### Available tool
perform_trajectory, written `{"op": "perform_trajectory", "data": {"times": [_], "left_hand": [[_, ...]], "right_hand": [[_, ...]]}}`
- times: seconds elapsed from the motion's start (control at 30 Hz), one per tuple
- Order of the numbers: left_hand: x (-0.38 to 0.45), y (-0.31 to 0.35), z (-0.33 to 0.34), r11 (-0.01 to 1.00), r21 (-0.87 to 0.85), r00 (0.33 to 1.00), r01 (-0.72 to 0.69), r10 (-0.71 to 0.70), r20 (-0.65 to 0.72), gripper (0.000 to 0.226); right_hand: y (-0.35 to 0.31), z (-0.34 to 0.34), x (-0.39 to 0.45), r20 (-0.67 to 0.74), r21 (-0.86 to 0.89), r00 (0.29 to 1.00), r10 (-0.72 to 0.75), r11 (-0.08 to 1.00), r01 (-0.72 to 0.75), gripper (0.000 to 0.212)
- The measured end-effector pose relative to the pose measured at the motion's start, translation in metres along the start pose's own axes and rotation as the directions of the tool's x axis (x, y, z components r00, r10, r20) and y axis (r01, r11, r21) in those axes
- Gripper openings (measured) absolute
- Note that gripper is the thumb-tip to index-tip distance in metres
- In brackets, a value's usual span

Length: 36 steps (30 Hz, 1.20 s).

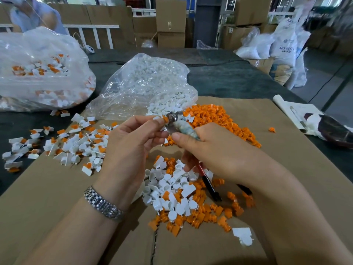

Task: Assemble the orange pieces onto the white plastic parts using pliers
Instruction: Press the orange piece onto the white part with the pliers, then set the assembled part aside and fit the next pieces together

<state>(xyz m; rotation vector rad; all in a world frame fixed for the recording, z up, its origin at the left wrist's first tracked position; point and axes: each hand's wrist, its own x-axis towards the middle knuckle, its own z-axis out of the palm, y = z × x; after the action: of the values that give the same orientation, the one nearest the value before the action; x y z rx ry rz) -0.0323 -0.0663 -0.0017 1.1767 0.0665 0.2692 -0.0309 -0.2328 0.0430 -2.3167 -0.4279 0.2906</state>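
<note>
The pliers (183,127) are gripped in the right hand (215,150). A small white part (157,118) is pinched by the left hand (131,142) at the pliers' tip, above orange pieces (210,115).

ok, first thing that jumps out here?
Both hands meet mid-frame: the right hand grips pliers, the left hand pinches a small part at their tip. Behind them lies an orange pile; left of it, a clear bag of white parts.
</note>
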Motion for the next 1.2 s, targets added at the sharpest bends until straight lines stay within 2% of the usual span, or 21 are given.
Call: {"op": "perform_trajectory", "data": {"times": [0.1,0.37,0.6,0.73,0.8,0.9,1.0,1.03,1.1,1.17,1.2], "left_hand": [[0.001,0.001,-0.001,1.000,-0.007,1.000,0.009,-0.009,0.003,0.006],[0.001,0.000,-0.001,1.000,0.000,1.000,0.002,-0.002,0.001,0.004],[0.003,-0.002,-0.004,1.000,0.023,1.000,0.006,-0.005,-0.016,0.011],[0.004,-0.002,-0.007,0.999,0.022,1.000,0.024,-0.023,-0.019,0.015],[0.005,-0.002,-0.007,0.999,0.024,0.999,0.034,-0.033,-0.022,0.014],[0.007,-0.002,-0.008,0.998,0.020,0.998,0.054,-0.054,-0.028,0.010],[0.011,0.003,-0.016,0.999,-0.003,0.995,0.046,-0.046,-0.088,0.003],[0.013,0.004,-0.020,0.999,0.026,0.993,0.033,-0.030,-0.112,0.004],[0.015,0.005,-0.025,0.982,0.191,0.987,0.003,0.028,-0.159,0.007],[0.016,0.003,-0.029,0.902,0.430,0.970,-0.036,0.135,-0.203,0.009],[0.017,0.003,-0.031,0.832,0.553,0.953,-0.057,0.209,-0.218,0.010]], "right_hand": [[-0.001,0.003,0.002,-0.019,-0.081,1.000,-0.006,0.997,0.005,0.058],[-0.001,0.008,0.004,-0.039,-0.108,0.999,-0.015,0.994,0.011,0.061],[-0.001,0.024,0.010,-0.205,-0.192,0.979,-0.011,0.981,-0.030,0.059],[0.001,0.028,0.015,-0.222,-0.250,0.974,-0.051,0.968,-0.007,0.061],[0.003,0.027,0.014,-0.191,-0.211,0.980,-0.053,0.977,0.011,0.065],[0.003,0.015,0.010,-0.057,-0.006,0.998,0.015,1.000,-0.015,0.077],[0.008,-0.008,0.004,0.088,0.165,0.993,0.073,0.982,-0.087,0.073],[0.010,-0.015,0.002,0.091,0.177,0.993,0.078,0.980,-0.093,0.072],[0.017,-0.026,0.003,-0.009,0.101,0.996,0.090,0.991,-0.088,0.074],[0.026,-0.028,0.010,-0.177,-0.032,0.981,0.084,0.995,-0.091,0.068],[0.031,-0.026,0.014,-0.238,-0.099,0.968,0.074,0.990,-0.100,0.061]]}}
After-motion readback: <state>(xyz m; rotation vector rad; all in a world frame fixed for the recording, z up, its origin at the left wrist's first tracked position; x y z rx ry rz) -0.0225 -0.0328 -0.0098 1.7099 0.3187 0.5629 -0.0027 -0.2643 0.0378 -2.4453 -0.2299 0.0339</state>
